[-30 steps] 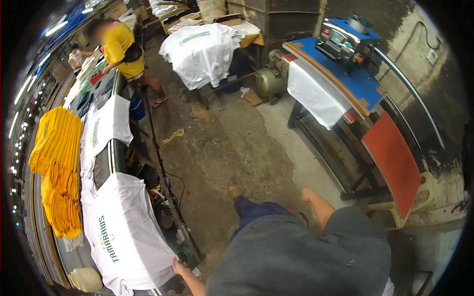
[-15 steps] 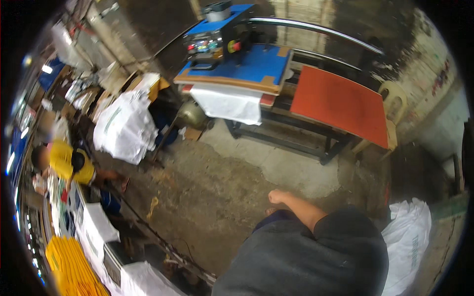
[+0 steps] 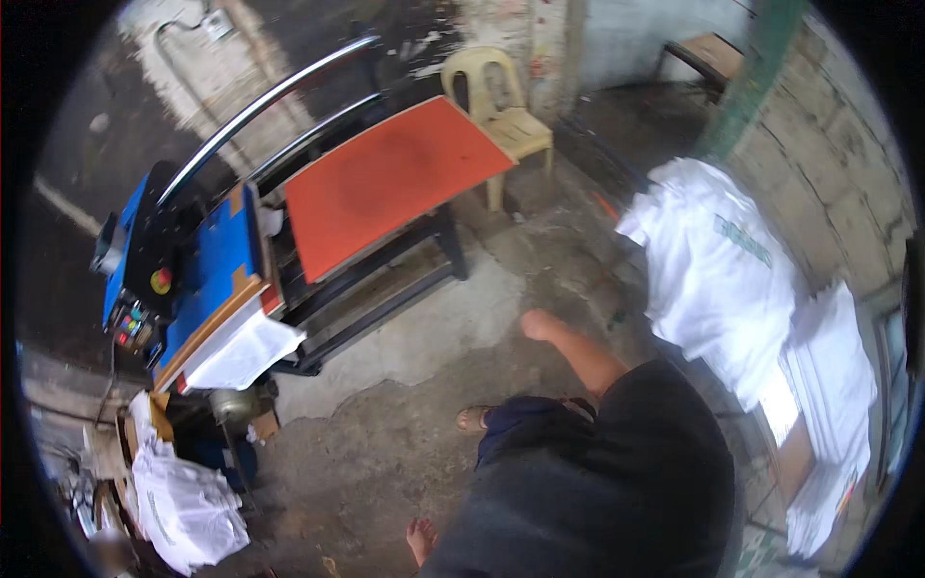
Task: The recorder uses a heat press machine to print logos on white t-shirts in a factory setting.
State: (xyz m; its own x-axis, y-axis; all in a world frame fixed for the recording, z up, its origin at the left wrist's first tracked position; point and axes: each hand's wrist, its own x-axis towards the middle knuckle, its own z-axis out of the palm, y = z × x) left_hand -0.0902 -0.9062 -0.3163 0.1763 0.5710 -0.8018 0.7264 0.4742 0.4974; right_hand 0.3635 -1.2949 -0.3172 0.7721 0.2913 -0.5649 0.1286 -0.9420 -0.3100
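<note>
My right hand (image 3: 541,325) hangs in front of my dark shirt (image 3: 607,482), over the concrete floor. Its fingers look curled in, slightly blurred, and nothing shows in them. It touches no object. Nearest beyond it stands a heat-press machine with an orange-red flat board (image 3: 390,183) and a blue platen (image 3: 212,279) on a dark metal frame. White cloth (image 3: 246,349) drapes over the platen's near edge. My left hand is out of sight.
A cream plastic chair (image 3: 515,125) stands beyond the orange-red board. At right, white printed fabric (image 3: 713,270) lies heaped beside a stack of folded white cloth (image 3: 833,385). Another white cloth pile (image 3: 188,506) sits at lower left. A green post (image 3: 756,82) rises at the far right.
The view has swung to the right: the press and board now appear further left, and the white fabric piles at right have come into view. The person in yellow has left the picture.
</note>
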